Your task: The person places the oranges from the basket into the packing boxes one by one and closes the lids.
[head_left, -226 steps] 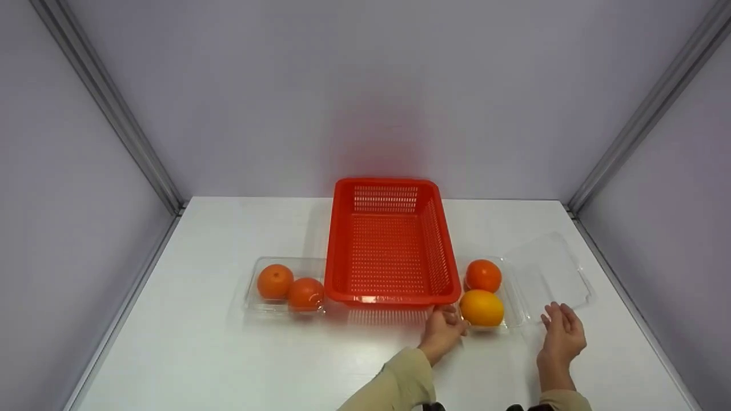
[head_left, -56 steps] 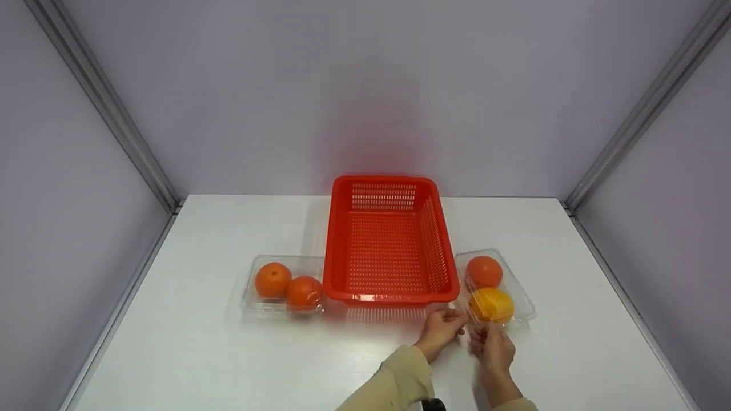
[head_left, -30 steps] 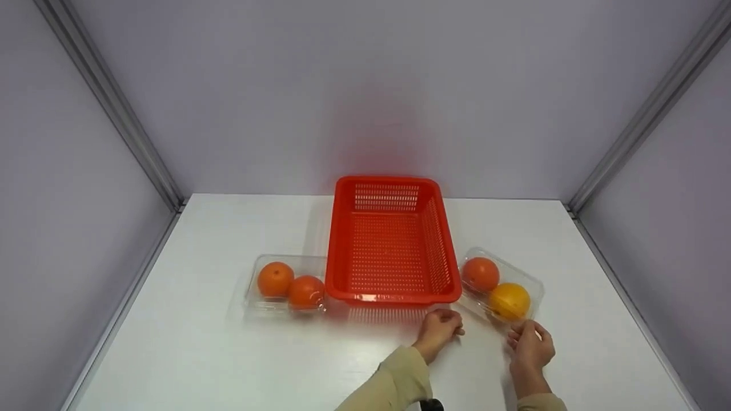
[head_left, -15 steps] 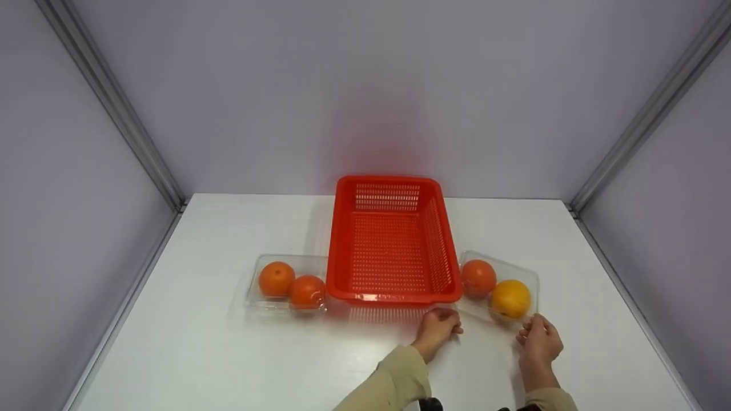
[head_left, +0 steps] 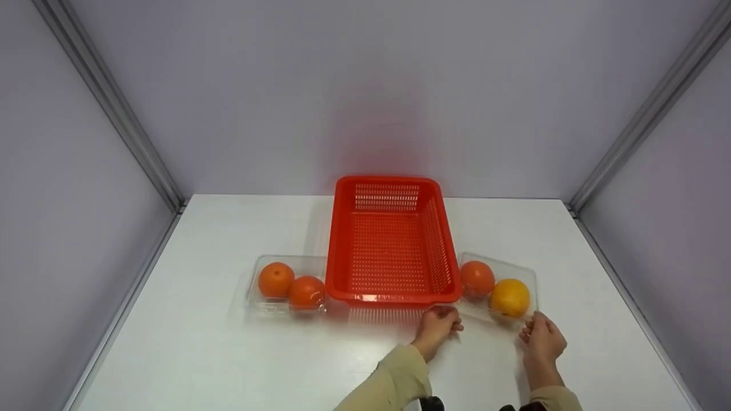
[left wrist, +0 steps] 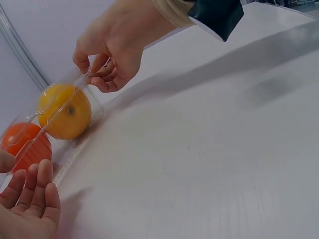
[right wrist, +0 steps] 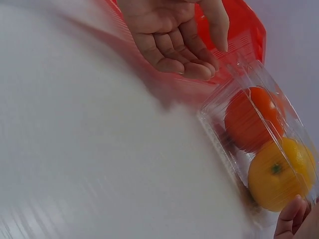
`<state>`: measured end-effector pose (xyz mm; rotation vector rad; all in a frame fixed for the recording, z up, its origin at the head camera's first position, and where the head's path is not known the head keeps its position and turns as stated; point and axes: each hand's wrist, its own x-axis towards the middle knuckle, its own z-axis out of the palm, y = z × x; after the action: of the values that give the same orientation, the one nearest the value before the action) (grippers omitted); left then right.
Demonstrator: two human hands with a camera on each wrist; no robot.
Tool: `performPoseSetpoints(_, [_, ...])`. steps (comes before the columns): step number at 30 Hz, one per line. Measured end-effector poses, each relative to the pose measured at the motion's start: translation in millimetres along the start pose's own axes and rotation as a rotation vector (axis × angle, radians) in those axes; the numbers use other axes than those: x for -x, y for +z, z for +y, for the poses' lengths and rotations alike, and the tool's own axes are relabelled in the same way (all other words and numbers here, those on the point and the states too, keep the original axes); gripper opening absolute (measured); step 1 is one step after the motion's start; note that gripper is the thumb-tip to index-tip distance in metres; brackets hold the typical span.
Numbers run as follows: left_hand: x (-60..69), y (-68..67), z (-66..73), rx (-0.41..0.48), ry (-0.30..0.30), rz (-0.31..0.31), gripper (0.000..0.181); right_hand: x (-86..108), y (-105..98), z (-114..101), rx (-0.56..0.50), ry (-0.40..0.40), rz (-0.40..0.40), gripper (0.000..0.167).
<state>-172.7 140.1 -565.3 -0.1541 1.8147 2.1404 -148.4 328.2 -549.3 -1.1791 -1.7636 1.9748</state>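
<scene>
A clear plastic clamshell box (head_left: 497, 268) sits right of the red basket, its lid folded over two fruits. One is orange-red (head_left: 477, 278), the other yellow-orange (head_left: 510, 298). At the box's near right corner, my right hand (head_left: 542, 339) pinches the plastic edge between thumb and fingers; the left wrist view shows this right hand (left wrist: 112, 47) from the side. My left hand (head_left: 437, 331) is below the basket's near right corner, close to the box's left end. In the right wrist view, this left hand (right wrist: 169, 40) has loosely bent fingers, with its thumb apart from them.
A red perforated basket (head_left: 337, 240) stands at the middle of the white table (head_left: 257, 365). To its left, another clear box (head_left: 308, 262) holds two orange fruits (head_left: 276, 280), partly behind the basket rim. Grey-white walls (head_left: 388, 91) enclose the back and sides.
The box lid, spread open to the right earlier, is now over the fruits. The box has turned, its near end swinging right. My right hand moved left, then back right; my left hand barely shifted.
</scene>
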Motion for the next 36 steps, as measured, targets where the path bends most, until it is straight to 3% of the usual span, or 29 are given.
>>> performPoseSetpoints(9, [-1.7, 2.0, 3.9, 0.022, -0.031, 0.015, 0.018, -8.0, -7.4, -4.4, 0.069, 0.012, -0.069, 0.039])
performPoseSetpoints(18, [1.6, 2.9, 7.8, 0.045, -0.058, 0.018, 0.023, -16.0, -15.5, -9.1, 0.080, 0.032, -0.160, 0.028])
performPoseSetpoints(23, [1.4, 6.5, 7.8, 0.058, -0.061, 0.042, 0.020, -17.8, -19.1, -9.8, 0.030, 0.094, -0.179, 0.014])
performPoseSetpoints(28, [1.3, 9.9, 8.5, 0.090, -0.064, 0.060, 0.019, -15.5, -21.2, -11.9, -0.040, 0.149, -0.202, 0.029])
performPoseSetpoints(36, [2.3, 11.5, 13.8, 0.095, -0.095, 0.068, 0.020, -12.9, -20.8, -16.1, -0.085, 0.172, -0.232, 0.029])
